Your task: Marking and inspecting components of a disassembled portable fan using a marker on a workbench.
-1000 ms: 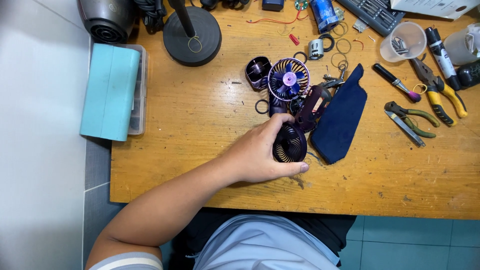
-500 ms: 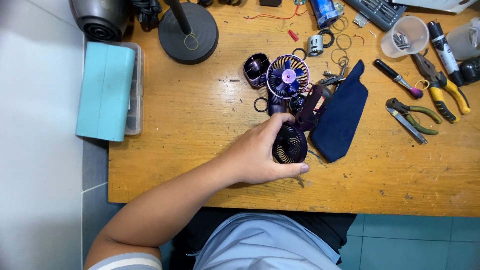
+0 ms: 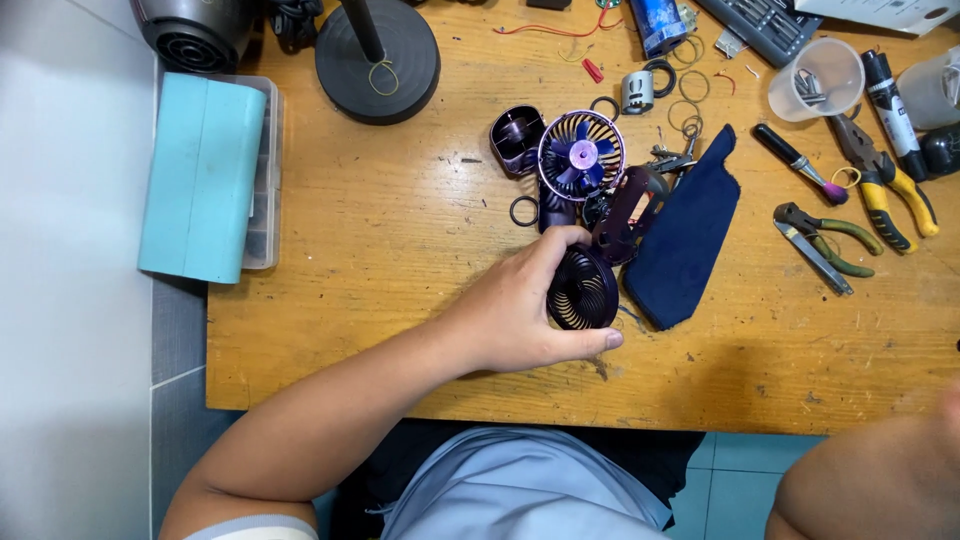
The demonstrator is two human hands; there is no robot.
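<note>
The left hand [image 3: 515, 315] lies on the wooden workbench [image 3: 400, 260], its fingers curled around a round dark fan grille [image 3: 582, 289] — thumb along the near edge, fingertips over the far rim. The grille sits near the middle of the bench, just left of a folded dark-blue cloth [image 3: 688, 230]. Touching its far side is a dark purple housing piece [image 3: 622, 212], and just beyond that stands the open fan head with purple blades [image 3: 580, 155], a small dark cup-shaped part [image 3: 517, 135] beside it on the left.

Of the right arm only a blurred patch shows at the near right corner; the right hand itself is out of view.

To the right lie green-handled pliers [image 3: 825, 240], yellow-handled pliers [image 3: 885, 180] and a clear plastic cup [image 3: 815, 80]. At the far left rest a teal-lidded parts box [image 3: 200, 175] and a round black stand base [image 3: 378, 55].
</note>
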